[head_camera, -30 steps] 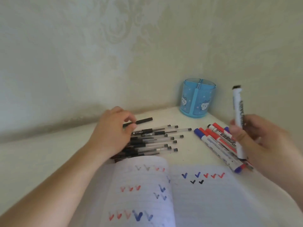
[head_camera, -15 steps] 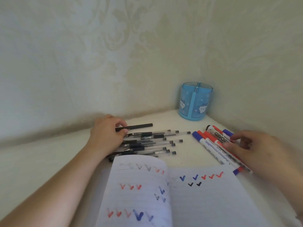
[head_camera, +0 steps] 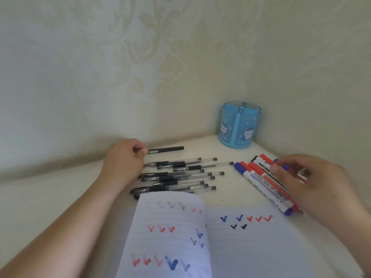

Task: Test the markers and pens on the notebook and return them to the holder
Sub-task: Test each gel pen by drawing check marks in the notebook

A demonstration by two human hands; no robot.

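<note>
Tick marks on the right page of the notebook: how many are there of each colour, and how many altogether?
On the right-hand white lined page of the open paper notebook:
Blue tick marks: 2
Red tick marks: 3
Black tick marks: 2
Total: 7

- Open lined paper notebook, marked with red, blue and black ticks, lies at the near edge.
- Clear-barrelled black gel pens lie heaped beyond it.
- Red, blue and black whiteboard markers lie side by side, right.
- Translucent blue divided plastic holder stands upright in the corner.
</note>
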